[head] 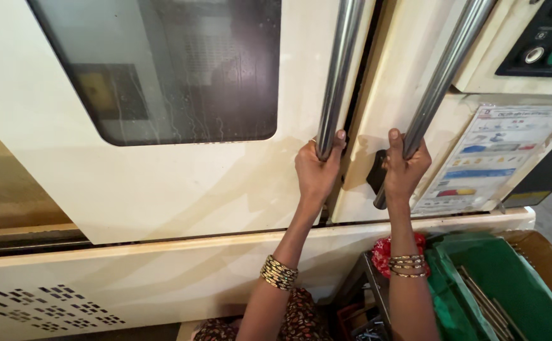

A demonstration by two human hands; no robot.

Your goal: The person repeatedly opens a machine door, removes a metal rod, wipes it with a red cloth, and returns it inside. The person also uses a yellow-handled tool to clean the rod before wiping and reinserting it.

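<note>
My left hand point(317, 167) is wrapped around the lower end of a long steel handle point(339, 69) on the cream left door point(162, 183) of a machine. That door has a dark window point(168, 63). My right hand point(404, 167) grips a second steel handle point(443, 69) on the cream right door point(402, 76). A narrow dark gap point(358, 95) shows between the two doors. Both wrists wear bangles.
A control panel with round buttons point(544, 41) sits at the upper right, with a laminated chart point(497, 155) below it. A green bin point(509, 290) holding metal rods stands at the lower right, beside a red cloth point(383, 252). The machine's base has a perforated panel point(42, 306).
</note>
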